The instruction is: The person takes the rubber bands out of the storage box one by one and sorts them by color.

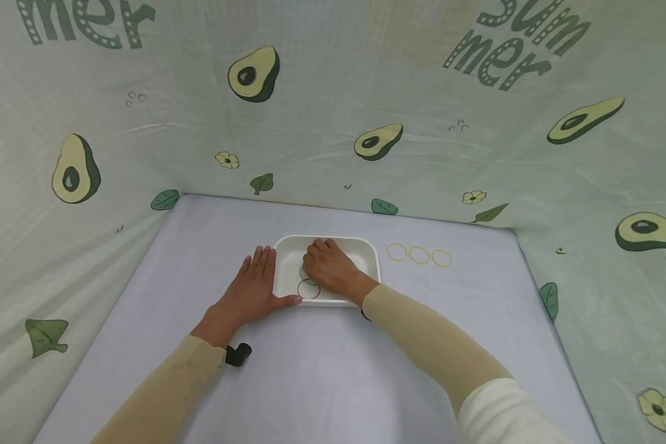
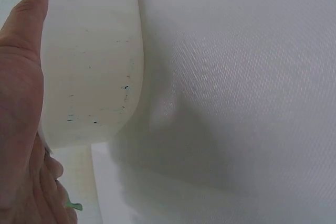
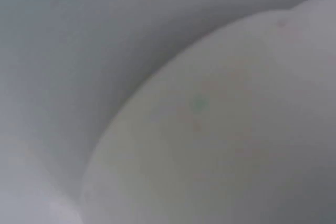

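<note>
Against the left side of a white tray point(image 1: 369, 296) rests my left hand point(image 1: 253, 291), fingers straight and thumb stretched along the front edge. In the left wrist view that hand point(image 2: 21, 108) lies along the tray's wall point(image 2: 94, 61). My right hand point(image 1: 331, 267) reaches into the tray with bent fingers, its fingertips hidden; whether it pinches anything cannot be seen. Just left of it in the tray are a thin red rubber band point(image 1: 299, 293) and a partly covered greenish one. The right wrist view is blurred and shows only the tray's pale wall point(image 3: 210, 145).
Three yellow rubber bands point(image 1: 419, 256) lie in a row on the white tabletop point(image 1: 311, 370), right of the tray. A hanging cloth with avocado prints point(image 1: 311, 123) encloses the table's back and sides.
</note>
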A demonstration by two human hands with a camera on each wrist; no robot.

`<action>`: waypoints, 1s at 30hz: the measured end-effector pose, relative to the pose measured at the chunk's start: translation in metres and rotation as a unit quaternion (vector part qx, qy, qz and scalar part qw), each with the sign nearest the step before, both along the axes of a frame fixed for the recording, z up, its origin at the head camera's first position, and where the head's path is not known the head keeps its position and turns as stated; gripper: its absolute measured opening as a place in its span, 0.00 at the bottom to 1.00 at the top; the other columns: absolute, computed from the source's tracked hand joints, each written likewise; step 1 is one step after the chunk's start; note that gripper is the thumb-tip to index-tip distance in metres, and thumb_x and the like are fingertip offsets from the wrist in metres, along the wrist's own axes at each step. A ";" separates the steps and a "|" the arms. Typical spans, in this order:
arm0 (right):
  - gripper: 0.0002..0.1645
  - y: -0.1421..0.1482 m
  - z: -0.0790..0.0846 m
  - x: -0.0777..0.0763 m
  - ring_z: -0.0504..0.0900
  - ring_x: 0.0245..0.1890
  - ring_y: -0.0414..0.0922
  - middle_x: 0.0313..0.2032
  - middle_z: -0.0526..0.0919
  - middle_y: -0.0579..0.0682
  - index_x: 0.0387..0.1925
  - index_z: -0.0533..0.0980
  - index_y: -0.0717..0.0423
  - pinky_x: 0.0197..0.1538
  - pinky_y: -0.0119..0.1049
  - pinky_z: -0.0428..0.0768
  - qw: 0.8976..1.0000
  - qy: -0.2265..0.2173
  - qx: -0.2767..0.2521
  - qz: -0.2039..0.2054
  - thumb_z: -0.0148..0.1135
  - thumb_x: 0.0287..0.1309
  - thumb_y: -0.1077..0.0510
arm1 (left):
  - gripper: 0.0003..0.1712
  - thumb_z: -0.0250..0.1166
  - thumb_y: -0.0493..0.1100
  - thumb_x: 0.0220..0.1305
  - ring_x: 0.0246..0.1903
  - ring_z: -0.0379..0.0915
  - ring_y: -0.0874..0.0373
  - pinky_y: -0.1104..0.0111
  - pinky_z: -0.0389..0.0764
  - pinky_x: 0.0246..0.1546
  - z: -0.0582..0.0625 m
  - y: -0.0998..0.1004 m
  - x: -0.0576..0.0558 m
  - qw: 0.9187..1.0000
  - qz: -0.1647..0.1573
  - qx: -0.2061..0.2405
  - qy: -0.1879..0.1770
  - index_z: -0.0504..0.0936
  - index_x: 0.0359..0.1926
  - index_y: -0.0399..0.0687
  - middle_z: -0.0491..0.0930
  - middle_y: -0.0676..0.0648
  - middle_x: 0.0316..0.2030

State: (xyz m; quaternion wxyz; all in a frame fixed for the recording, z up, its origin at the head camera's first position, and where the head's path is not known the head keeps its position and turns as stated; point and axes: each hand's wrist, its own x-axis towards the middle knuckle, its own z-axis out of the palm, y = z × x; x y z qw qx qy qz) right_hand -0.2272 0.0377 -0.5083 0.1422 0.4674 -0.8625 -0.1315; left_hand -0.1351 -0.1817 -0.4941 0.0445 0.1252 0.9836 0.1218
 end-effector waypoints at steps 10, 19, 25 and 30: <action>0.09 0.015 0.002 -0.005 0.76 0.48 0.55 0.40 0.78 0.54 0.40 0.75 0.59 0.56 0.49 0.76 0.999 0.016 -0.013 -0.028 0.50 0.78 0.61 | 0.75 0.62 0.81 0.62 0.84 0.35 0.34 0.42 0.45 0.82 0.000 0.000 -0.002 1.000 0.001 0.001 -0.011 0.43 0.82 0.26 0.44 0.28 0.82; 0.11 0.033 0.003 -0.009 0.74 0.45 0.54 0.36 0.75 0.54 0.36 0.73 0.59 0.51 0.46 0.74 0.998 0.036 -0.025 -0.045 0.46 0.77 0.63 | 0.75 0.63 0.81 0.61 0.83 0.36 0.33 0.42 0.45 0.82 0.001 -0.001 -0.002 1.000 -0.001 0.002 -0.003 0.43 0.81 0.25 0.45 0.28 0.82; 0.12 0.044 0.009 -0.008 0.73 0.44 0.54 0.36 0.75 0.54 0.36 0.72 0.58 0.47 0.44 0.73 0.997 0.054 -0.037 -0.047 0.45 0.77 0.62 | 0.75 0.64 0.80 0.61 0.83 0.35 0.34 0.42 0.45 0.83 0.001 -0.001 -0.001 1.000 0.000 0.004 -0.003 0.43 0.81 0.25 0.45 0.28 0.82; 0.15 0.053 0.015 -0.007 0.72 0.41 0.52 0.33 0.74 0.52 0.33 0.71 0.57 0.46 0.43 0.73 0.994 0.070 -0.055 -0.061 0.47 0.81 0.59 | 0.75 0.64 0.80 0.61 0.83 0.36 0.33 0.42 0.45 0.82 0.001 0.000 -0.001 1.000 0.000 0.005 -0.006 0.43 0.81 0.25 0.45 0.28 0.82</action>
